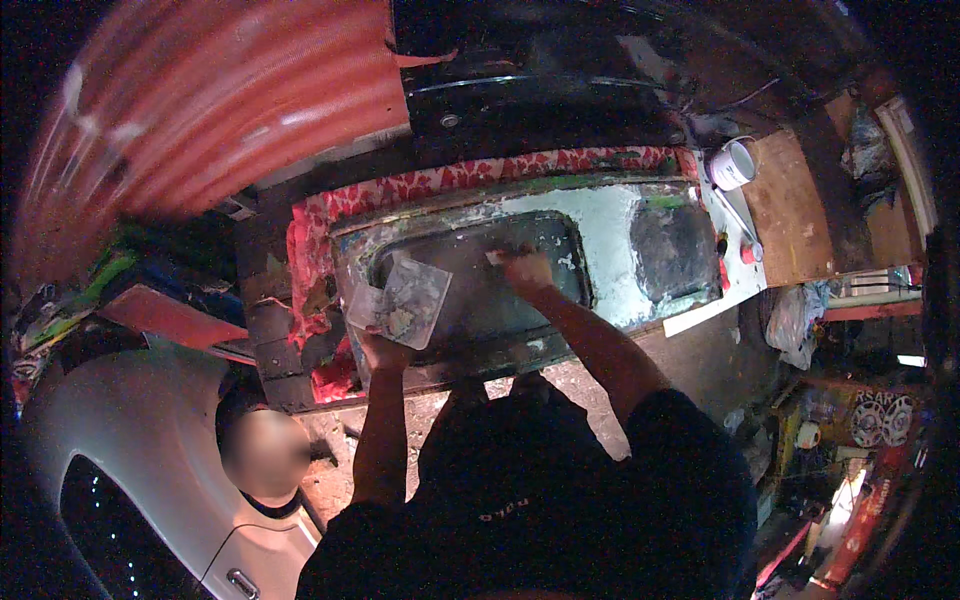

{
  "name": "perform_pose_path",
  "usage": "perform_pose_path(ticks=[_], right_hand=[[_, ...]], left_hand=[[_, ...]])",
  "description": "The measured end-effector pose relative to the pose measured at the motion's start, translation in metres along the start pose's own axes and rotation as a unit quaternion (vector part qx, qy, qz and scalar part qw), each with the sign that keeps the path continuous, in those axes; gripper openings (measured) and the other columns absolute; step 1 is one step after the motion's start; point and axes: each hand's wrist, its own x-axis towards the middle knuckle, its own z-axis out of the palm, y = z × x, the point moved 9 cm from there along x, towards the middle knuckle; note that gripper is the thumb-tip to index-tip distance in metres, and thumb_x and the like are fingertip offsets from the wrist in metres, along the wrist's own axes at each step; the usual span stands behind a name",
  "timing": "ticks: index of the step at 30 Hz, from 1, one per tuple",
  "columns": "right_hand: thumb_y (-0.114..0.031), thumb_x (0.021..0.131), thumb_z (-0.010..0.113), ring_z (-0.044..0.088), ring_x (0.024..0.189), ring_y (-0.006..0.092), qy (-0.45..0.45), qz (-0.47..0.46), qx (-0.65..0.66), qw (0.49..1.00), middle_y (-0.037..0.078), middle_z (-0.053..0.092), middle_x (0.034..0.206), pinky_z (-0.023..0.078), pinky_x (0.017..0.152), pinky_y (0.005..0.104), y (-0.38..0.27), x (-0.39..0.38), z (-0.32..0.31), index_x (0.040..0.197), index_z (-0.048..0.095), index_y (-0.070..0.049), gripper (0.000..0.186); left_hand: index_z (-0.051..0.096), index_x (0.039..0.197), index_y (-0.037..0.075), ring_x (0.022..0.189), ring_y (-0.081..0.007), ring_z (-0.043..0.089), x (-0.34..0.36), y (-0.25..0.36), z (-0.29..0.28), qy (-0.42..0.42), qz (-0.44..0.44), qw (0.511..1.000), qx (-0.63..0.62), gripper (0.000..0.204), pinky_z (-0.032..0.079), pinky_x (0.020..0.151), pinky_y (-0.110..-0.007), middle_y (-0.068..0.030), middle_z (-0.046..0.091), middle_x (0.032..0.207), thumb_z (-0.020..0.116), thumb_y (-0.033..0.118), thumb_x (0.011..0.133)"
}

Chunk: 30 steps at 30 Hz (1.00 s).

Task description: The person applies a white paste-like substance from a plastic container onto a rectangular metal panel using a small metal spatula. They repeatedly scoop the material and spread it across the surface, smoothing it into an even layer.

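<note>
- On my feed, the left hand grips a clear plastic container over the worn panel.
- The right hand is at the panel's dark section; blurred, I can't tell its grip.
- Red patterned cloth borders the panel; a white bucket sits near its right end.

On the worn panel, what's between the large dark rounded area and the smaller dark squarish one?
A pale bluish-white strip; it shows in the head view.
</note>
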Motion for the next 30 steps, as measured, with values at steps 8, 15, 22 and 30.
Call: perform_pose_path(ticks=[8,15,22,30], right_hand=[[-0.015,0.078,0.058,0.060,0.087,0.0360,0.095,0.104,0.057,0.988,0.017,0.065,0.090,0.051,0.073,0.0482,0.058,-0.014,-0.071,0.111,0.066,-0.022,0.035],[-0.009,0.074,0.059,0.059,0.087,0.0326,0.116,0.149,0.096,0.977,0.013,0.067,0.092,0.049,0.077,0.0450,0.108,0.014,-0.052,0.106,0.068,-0.017,0.034],[-0.012,0.076,0.057,0.059,0.095,0.0294,0.151,0.096,0.002,0.984,0.008,0.068,0.092,0.048,0.078,0.0435,0.126,0.043,-0.048,0.105,0.069,-0.019,0.032],[-0.019,0.078,0.059,0.056,0.104,0.0283,0.124,0.091,-0.072,0.985,0.006,0.067,0.098,0.045,0.083,0.0474,0.114,0.053,-0.034,0.109,0.067,-0.024,0.032]], left_hand=[[0.044,0.132,0.010,0.119,-0.0350,0.047,0.009,-0.026,-0.033,0.019,0.032,0.999,0.020,0.070,0.036,0.101,-0.055,-0.0118,0.050,0.129,0.058,0.032,0.068],[0.045,0.130,0.008,0.117,-0.0359,0.048,0.001,-0.035,-0.045,0.043,-0.005,0.999,0.010,0.068,0.037,0.101,-0.053,-0.0128,0.050,0.127,0.055,0.029,0.066],[0.047,0.129,0.008,0.113,-0.0354,0.051,-0.023,-0.025,-0.042,0.082,0.068,0.993,0.054,0.062,0.037,0.101,-0.051,-0.0154,0.054,0.120,0.055,0.027,0.070],[0.048,0.128,0.005,0.113,-0.0341,0.052,-0.022,-0.036,-0.050,0.012,0.030,0.999,-0.009,0.061,0.037,0.103,-0.049,-0.0157,0.056,0.119,0.056,0.029,0.072]])
